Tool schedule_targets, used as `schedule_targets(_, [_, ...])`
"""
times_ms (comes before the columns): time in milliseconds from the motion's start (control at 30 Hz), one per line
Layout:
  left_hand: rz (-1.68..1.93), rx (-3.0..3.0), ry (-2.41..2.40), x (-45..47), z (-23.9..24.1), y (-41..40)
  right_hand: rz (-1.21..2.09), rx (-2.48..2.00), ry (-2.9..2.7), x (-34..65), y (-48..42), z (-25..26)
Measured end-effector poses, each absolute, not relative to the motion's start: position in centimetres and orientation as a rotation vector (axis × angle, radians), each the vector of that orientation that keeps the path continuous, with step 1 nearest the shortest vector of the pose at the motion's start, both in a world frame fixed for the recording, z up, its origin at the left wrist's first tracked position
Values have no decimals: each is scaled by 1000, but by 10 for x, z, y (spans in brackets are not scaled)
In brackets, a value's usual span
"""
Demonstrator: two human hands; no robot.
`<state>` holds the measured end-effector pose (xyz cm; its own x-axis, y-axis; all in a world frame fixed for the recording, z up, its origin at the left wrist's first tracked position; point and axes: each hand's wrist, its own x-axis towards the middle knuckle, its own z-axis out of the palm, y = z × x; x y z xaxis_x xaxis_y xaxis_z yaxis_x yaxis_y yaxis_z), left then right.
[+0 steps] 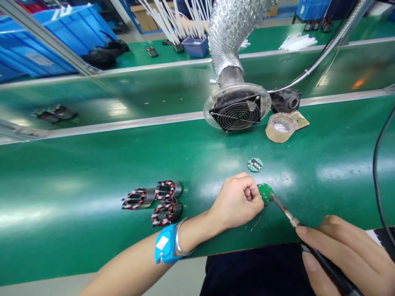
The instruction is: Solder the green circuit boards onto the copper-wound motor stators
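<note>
My left hand is closed, pinching the left edge of a round green circuit board just above the bench. A blue wrist strap and a metal bangle circle that wrist. My right hand grips a soldering iron by its black handle, and the tip meets the board's right side. Whatever lies under the board is hidden. Just beyond it is a second round circuit board with black components facing up. To the left, three motor stators with copper windings sit close together.
A fume extractor fan on a silver duct hangs over the bench's back. Beside it stand a round tan container and a black stand. A black cable hangs at right. Blue bins and a purple box are behind.
</note>
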<state>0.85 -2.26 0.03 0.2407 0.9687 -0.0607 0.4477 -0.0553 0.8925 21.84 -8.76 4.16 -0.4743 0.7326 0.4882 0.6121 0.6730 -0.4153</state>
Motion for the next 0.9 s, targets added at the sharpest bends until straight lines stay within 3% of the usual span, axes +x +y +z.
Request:
schedule_targets(167, [741, 1657, 1344, 10, -1, -22, 205, -1022, -2116, 209, -68, 22])
schedule_targets(333, [713, 1701, 1244, -4, 2, -23, 411, -984, -2133, 194, -49, -4])
schedule_targets(567, [530, 2285, 954, -33, 2, -30, 473, -1003, -2102, 194, -47, -12])
schedule_targets(900, [702, 1692, 1070, -5, 1, -25, 545, -962, -1976, 193, -47, -3])
